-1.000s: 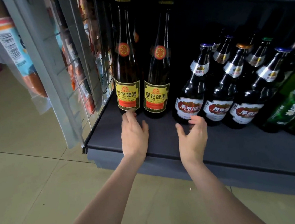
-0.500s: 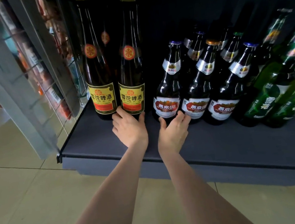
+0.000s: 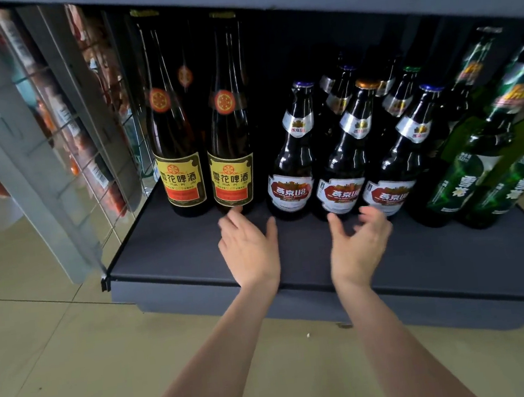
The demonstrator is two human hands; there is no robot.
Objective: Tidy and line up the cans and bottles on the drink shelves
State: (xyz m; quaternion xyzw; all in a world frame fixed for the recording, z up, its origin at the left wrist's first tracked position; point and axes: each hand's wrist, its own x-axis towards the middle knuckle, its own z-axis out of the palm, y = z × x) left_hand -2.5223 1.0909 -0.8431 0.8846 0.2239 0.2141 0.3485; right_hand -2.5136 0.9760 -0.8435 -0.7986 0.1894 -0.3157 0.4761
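Currently, you are between grasps on the bottom shelf (image 3: 195, 258). Your left hand (image 3: 249, 251) is spread flat, holding nothing; its fingertips (image 3: 234, 211) sit at the foot of the right one of 2 tall bottles (image 3: 229, 136) with yellow labels, though contact cannot be confirmed. Your right hand (image 3: 359, 246) is blurred, its fingers loosely curved and apart, gripping nothing.

Just beyond the right fingers stand 3 dark bottles (image 3: 339, 153) with red-and-white labels, forming the front row, with more behind. Farther right of that hand stand green bottles (image 3: 467, 175).

Step in hand, as judged: aligning the front row. The yellow-label pair looks level and faces forward. The 3 dark bottles step slightly nearer you toward the right.

Next move: close the right hand round 1 dark bottle low on its body and slide it into line, label forward. Keep it upright; neighbours stand close and could knock together.
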